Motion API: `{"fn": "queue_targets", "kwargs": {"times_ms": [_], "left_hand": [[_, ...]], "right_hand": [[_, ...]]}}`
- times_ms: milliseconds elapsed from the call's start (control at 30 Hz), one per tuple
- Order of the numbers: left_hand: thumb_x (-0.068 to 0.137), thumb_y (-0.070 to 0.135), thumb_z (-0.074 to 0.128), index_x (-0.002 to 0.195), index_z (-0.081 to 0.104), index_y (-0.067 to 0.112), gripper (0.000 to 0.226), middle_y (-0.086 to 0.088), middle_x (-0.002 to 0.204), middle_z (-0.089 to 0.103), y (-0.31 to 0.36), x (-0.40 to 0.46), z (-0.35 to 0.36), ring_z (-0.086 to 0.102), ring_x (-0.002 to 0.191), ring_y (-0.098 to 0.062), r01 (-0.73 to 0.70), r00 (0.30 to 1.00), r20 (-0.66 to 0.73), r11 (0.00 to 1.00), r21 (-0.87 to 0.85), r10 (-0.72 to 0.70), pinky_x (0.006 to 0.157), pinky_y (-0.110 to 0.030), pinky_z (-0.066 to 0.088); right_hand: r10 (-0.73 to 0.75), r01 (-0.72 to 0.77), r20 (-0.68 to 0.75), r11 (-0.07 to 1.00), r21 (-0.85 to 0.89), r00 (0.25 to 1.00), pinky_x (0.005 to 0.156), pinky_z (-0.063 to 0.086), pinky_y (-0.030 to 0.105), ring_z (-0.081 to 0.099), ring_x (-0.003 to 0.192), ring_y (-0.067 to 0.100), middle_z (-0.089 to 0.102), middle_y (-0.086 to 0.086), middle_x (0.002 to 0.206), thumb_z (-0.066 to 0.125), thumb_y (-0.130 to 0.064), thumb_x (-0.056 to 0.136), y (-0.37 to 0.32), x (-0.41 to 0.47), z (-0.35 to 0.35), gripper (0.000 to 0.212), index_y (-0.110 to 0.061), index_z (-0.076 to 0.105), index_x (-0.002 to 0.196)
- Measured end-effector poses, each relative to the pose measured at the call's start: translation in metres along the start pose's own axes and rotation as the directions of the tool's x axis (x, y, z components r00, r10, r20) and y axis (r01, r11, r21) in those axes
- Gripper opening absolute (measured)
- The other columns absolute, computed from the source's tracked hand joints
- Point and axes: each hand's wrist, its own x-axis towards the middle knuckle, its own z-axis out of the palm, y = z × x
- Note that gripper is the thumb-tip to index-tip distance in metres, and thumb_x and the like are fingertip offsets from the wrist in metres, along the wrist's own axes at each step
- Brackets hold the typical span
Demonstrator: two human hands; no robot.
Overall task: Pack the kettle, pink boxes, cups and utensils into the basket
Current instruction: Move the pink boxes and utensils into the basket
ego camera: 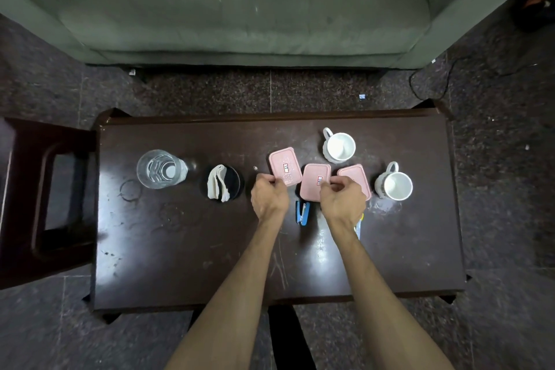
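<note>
Three pink lidded plastic boxes, table centre. Left hand [269, 197] pinches left pink box [285, 166] at its 7 o'clock corner, long axis 12–6. Right hand [342, 200] fingers curl over middle pink box [315, 181] and right pink box [356, 179]; grip uncertain.

On the desk [180, 249], three boxes sit in a row at centre: left box [285, 166], middle box [315, 185] at its 4 o'clock, right box [356, 179] touching beside that. One cup [340, 147] stands at 12 o'clock of the right box, another cup [395, 185] at its 3 o'clock. The kettle [160, 169] stands far out at 9 o'clock, the utensils [218, 182] on a dish [234, 183] between kettle and boxes. A stapler [302, 213] lies at 6 o'clock of the middle box.
</note>
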Motion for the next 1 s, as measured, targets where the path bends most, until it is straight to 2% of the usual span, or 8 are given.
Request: {"fn": "queue_targets", "kwargs": {"times_ms": [100,200,333,400,567,733,867,1000], "left_hand": [[0.100,0.018,0.062,0.110,0.068,0.006,0.017,-0.018,0.114,0.076,-0.001,-0.009,-0.003,0.068,0.113,-0.037,-0.022,1.000,-0.012,0.997,-0.077,0.021,0.097,-0.040,0.049],[0.100,0.017,0.062,0.107,0.065,0.007,0.012,-0.017,0.104,0.077,0.001,-0.021,-0.012,0.074,0.100,-0.038,-0.057,0.998,-0.013,0.978,-0.201,0.055,0.096,-0.044,0.054],[0.100,0.016,0.062,0.106,0.067,0.009,0.010,-0.013,0.097,0.076,0.008,-0.033,-0.044,0.075,0.091,-0.038,-0.129,0.991,-0.081,0.943,-0.307,0.109,0.091,-0.050,0.056],[0.099,0.014,0.063,0.104,0.067,0.008,0.009,-0.014,0.098,0.075,0.011,-0.034,-0.069,0.074,0.090,-0.040,-0.166,0.984,-0.123,0.918,-0.359,0.130,0.091,-0.052,0.056],[0.098,0.016,0.063,0.099,0.066,0.013,0.004,-0.011,0.095,0.076,0.006,-0.027,-0.155,0.073,0.090,-0.037,-0.222,0.965,-0.229,0.865,-0.450,0.129,0.089,-0.054,0.056],[0.095,0.017,0.063,0.100,0.068,0.011,0.010,-0.012,0.093,0.076,-0.009,-0.010,-0.248,0.074,0.086,-0.039,-0.277,0.932,-0.353,0.793,-0.542,0.084,0.083,-0.056,0.060],[0.095,0.014,0.063,0.098,0.066,0.011,0.004,-0.016,0.089,0.074,-0.037,0.012,-0.327,0.074,0.080,-0.039,-0.289,0.894,-0.448,0.758,-0.585,-0.005,0.080,-0.057,0.060],[0.100,0.008,0.062,0.094,0.062,0.015,0.008,-0.014,0.084,0.071,-0.070,0.034,-0.395,0.073,0.067,-0.033,-0.284,0.852,-0.510,0.716,-0.638,-0.116,0.076,-0.056,0.062]], "right_hand": [[-0.014,0.014,0.004,0.999,0.048,1.000,0.081,0.051,0.027,0.072,0.088,0.022,0.075,-0.004,0.084,0.078,-0.022,0.086,-0.003,-0.001,-0.008,0.017,-0.016,0.080,0.101],[-0.070,0.074,-0.040,0.992,0.107,0.997,0.078,0.051,0.028,0.067,0.079,0.019,0.067,-0.010,0.073,0.078,-0.019,0.085,-0.009,-0.008,-0.017,0.011,-0.016,0.080,0.096],[-0.134,0.150,-0.090,0.965,0.215,0.987,0.089,0.058,0.041,0.070,0.085,0.027,0.076,0.011,0.090,0.074,-0.011,0.087,-0.032,-0.028,-0.020,0.014,-0.012,0.081,0.099],[-0.167,0.182,-0.078,0.944,0.275,0.983,0.090,0.059,0.041,0.070,0.085,0.024,0.077,0.012,0.091,0.073,-0.010,0.088,-0.051,-0.044,-0.016,0.015,-0.011,0.081,0.101],[-0.331,0.301,0.032,0.891,0.341,0.943,0.083,0.057,0.032,0.068,0.078,0.009,0.077,-0.003,0.086,0.068,-0.009,0.090,-0.111,-0.102,0.015,0.017,-0.018,0.080,0.098],[-0.429,0.361,0.161,0.872,0.330,0.889,0.089,0.059,0.043,0.070,0.084,0.016,0.080,0.006,0.091,0.069,-0.011,0.090,-0.159,-0.163,0.068,0.016,-0.018,0.081,0.098],[-0.494,0.401,0.256,0.850,0.341,0.831,0.085,0.060,0.040,0.071,0.077,0.012,0.080,0.002,0.087,0.071,-0.014,0.088,-0.187,-0.227,0.121,0.014,-0.016,0.082,0.096],[-0.535,0.443,0.372,0.842,0.309,0.759,0.085,0.060,0.037,0.076,0.085,0.021,0.081,0.003,0.088,0.070,-0.013,0.088,-0.210,-0.288,0.172,0.017,-0.017,0.083,0.099]]}}
